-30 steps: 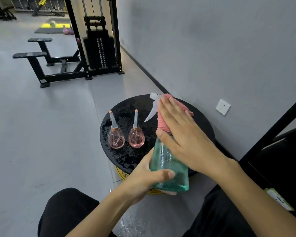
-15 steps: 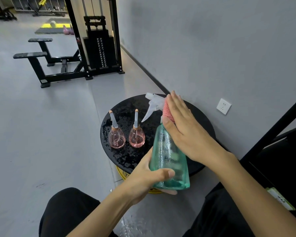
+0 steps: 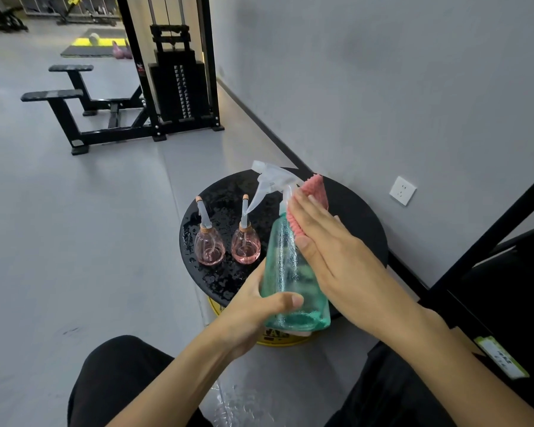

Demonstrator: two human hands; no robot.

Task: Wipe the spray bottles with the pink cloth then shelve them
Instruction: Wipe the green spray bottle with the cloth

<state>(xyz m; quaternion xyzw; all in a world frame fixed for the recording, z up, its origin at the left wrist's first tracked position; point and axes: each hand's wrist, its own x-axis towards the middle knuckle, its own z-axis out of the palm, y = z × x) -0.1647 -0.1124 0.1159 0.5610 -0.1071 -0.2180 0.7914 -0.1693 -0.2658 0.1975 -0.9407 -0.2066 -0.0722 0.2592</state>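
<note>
One bottle point(image 3: 285, 266): left hand point(image 3: 253, 309) grips, right hand point(image 3: 336, 257) flat.

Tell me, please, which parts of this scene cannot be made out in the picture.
1. Pink cloth, head view: mostly hidden under the right hand; only its edges show.
2. Green spray bottle: its right side is covered by cloth and hand, its base partly by the left hand.
3. Shelf: cut off by the right edge.
4. Label on the shelf: too blurred to read.

Head camera, forward-down, close over stool point(image 3: 364, 211).
</note>
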